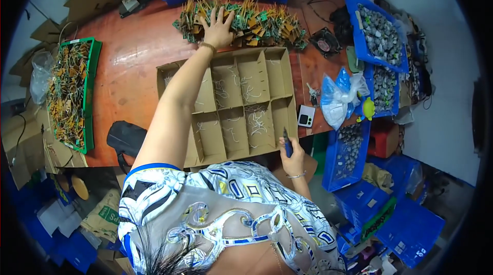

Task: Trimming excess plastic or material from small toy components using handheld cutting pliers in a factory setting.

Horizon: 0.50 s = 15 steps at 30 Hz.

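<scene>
My left hand (219, 30) reaches across to the far side of the table, its fingers spread over a heap of small green and orange-brown circuit boards with thin wire leads (264, 23). No board is visibly gripped in it. Near the table's front edge, my right hand (293, 161) is closed around a slim tool (287, 146) with a dark blue handle and a narrow dark tip pointing up and away. Between my hands lies a shallow cardboard box divided into compartments (243, 101). Short pieces of white wire or thread (257, 121) lie scattered in several of its compartments.
At left stands a green tray of boards (92, 90), near a black bag (126, 139). To the right are a phone (306, 115), a plastic bag (336, 101), a small fan (325, 42) and blue bins of grey parts (354, 7). Blue crates line the back edge.
</scene>
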Each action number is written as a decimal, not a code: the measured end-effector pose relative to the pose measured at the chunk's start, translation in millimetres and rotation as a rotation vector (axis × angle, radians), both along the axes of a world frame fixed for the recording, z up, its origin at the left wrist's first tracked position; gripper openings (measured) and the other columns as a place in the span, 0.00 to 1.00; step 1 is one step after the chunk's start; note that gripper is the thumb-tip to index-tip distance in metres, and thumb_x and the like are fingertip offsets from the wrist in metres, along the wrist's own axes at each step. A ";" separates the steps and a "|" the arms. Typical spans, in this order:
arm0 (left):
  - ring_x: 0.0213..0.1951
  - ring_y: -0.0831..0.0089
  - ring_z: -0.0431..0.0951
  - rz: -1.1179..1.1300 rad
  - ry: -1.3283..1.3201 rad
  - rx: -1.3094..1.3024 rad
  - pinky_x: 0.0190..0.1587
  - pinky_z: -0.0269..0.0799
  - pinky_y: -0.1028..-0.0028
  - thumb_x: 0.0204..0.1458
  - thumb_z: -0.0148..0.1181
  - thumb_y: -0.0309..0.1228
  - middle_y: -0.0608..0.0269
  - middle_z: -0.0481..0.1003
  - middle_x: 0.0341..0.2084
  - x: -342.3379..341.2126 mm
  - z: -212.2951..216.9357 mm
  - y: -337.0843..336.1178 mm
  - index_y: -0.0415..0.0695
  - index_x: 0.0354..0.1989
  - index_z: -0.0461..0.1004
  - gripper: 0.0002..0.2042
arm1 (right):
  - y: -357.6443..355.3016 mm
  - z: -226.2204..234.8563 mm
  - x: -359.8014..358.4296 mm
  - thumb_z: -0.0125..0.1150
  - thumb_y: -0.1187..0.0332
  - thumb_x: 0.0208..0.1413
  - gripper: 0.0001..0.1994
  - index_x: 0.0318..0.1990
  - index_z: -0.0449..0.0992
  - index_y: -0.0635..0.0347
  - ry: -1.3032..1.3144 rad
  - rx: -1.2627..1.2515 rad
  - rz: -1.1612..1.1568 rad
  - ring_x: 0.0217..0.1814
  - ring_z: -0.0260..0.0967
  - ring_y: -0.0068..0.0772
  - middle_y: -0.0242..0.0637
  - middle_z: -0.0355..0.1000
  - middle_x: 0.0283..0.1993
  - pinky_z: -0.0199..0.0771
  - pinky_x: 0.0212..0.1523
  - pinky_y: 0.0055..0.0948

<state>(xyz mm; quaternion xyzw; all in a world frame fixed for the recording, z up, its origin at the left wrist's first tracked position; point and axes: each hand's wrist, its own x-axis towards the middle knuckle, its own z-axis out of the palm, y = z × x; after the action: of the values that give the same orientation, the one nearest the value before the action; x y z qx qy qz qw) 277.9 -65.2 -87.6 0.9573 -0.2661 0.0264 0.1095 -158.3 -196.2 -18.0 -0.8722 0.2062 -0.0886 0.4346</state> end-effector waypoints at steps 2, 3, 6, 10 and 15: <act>0.70 0.51 0.40 0.019 0.160 -0.008 0.61 0.31 0.31 0.47 0.57 0.38 0.58 0.46 0.69 5.1 9.1 -0.3 0.66 0.67 0.54 0.35 | -1.6 10.3 -3.1 0.57 0.80 0.50 0.10 0.41 0.72 0.65 0.076 0.067 -0.061 0.34 0.72 0.28 0.38 0.74 0.32 0.71 0.38 0.26; 0.70 0.51 0.40 0.028 0.164 -0.007 0.61 0.31 0.31 0.47 0.57 0.38 0.58 0.46 0.69 2.5 10.4 7.7 0.66 0.67 0.54 0.35 | -2.0 11.4 -4.0 0.56 0.81 0.51 0.10 0.42 0.71 0.65 0.072 0.126 -0.077 0.40 0.75 0.28 0.38 0.76 0.37 0.72 0.44 0.25; 0.68 0.52 0.48 0.023 0.009 -0.190 0.62 0.39 0.36 0.50 0.56 0.35 0.55 0.54 0.66 -16.9 23.5 30.8 0.61 0.63 0.61 0.29 | -7.3 2.9 -2.8 0.56 0.81 0.52 0.09 0.42 0.70 0.65 0.096 0.189 -0.041 0.41 0.74 0.25 0.35 0.75 0.39 0.72 0.44 0.23; 0.55 0.55 0.69 0.072 0.284 -0.893 0.57 0.63 0.65 0.52 0.56 0.29 0.51 0.68 0.54 -90.6 26.1 99.8 0.44 0.54 0.69 0.20 | -26.2 -26.8 10.7 0.60 0.78 0.49 0.09 0.39 0.72 0.64 0.081 0.239 0.037 0.39 0.76 0.31 0.39 0.76 0.36 0.73 0.41 0.26; 0.52 0.57 0.73 0.399 0.103 -0.702 0.55 0.66 0.68 0.53 0.54 0.23 0.51 0.74 0.47 -252.3 22.6 227.3 0.38 0.51 0.70 0.15 | -59.1 -42.0 16.8 0.62 0.73 0.48 0.12 0.39 0.71 0.64 0.128 -0.113 0.024 0.34 0.73 0.36 0.42 0.74 0.32 0.72 0.38 0.31</act>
<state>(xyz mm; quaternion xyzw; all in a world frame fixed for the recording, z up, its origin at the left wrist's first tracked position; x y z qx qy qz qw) 25.6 162.0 -65.0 0.8947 -0.0442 0.0883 0.4355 -141.6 -255.4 -60.0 -0.9017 0.2176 -0.0390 0.3717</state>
